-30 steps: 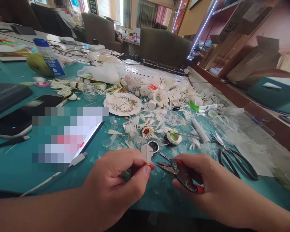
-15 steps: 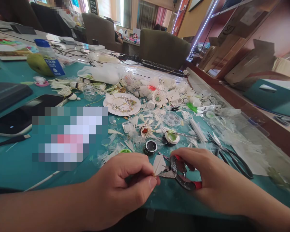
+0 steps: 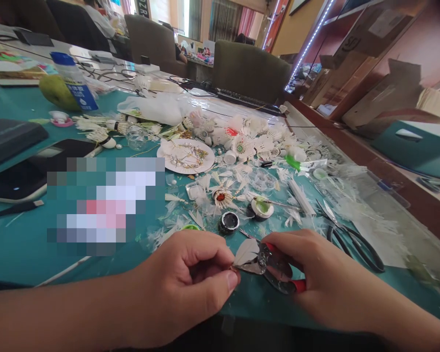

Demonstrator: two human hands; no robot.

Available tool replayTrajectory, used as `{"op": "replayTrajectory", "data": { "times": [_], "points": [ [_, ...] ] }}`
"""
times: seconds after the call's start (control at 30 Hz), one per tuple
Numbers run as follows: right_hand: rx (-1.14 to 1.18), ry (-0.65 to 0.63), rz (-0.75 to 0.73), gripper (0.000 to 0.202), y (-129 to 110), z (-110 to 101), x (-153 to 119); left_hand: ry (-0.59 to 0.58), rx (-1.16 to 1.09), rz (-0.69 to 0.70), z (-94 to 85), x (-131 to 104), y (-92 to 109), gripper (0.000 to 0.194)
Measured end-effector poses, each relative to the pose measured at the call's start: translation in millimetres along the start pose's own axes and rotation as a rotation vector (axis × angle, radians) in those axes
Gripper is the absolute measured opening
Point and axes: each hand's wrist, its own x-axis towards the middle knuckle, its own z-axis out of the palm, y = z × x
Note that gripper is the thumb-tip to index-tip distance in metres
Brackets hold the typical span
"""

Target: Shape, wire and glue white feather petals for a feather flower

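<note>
Head view shows one small white feather piece point(image 3: 247, 252), low and a little right of the middle, above the green table mat point(image 3: 139, 264). It is thin and pale, with fine lines on it; it stands up tilted to one o'clock, and its base is narrow. The left hand point(image 3: 192, 276) has thumb and finger pressed together on this base, which they partly cover. The right hand point(image 3: 317, 274) is closed around the red handles of the pliers point(image 3: 280, 281), whose handles are spread and whose nose points to nine o'clock, at the base of the feather. If the jaws bite something, I cannot tell. From the feather, the open black pot point(image 3: 230, 223) is near at eleven o'clock, and the pot with green paste point(image 3: 262, 208) at one o'clock. The scissors point(image 3: 352, 239) lie well apart at three o'clock, the white plate point(image 3: 187, 156) farther at eleven, the shuttlecock pile point(image 3: 242, 142) at twelve. Pliers and feather partly hide a thin metal tool point(image 3: 248, 236) behind them.
</note>
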Motion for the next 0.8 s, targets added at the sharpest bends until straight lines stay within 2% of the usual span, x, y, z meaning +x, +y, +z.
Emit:
{"op": "replayTrajectory", "data": {
  "times": [0.17,0.5,0.67,0.8],
  "points": [
    [0.034,-0.015,0.043,0.019,-1.1,-1.1,1.9,0.03,-0.08,-0.049,1.6,-2.6,4.1,0.021],
    [0.069,-0.016,0.046,0.015,-2.4,-2.6,2.7,0.053,0.043,0.092,-3.4,0.2,3.6,0.024],
    [0.016,0.023,-0.044,0.02,0.6,-3.9,3.6,0.018,0.066,0.133,-4.2,-0.3,2.8,0.023],
    [-0.004,0.104,-0.146,0.026,5.1,-1.9,3.7,-0.071,-0.003,0.058,-7.2,-0.7,0.9,0.02]
  ]
}}
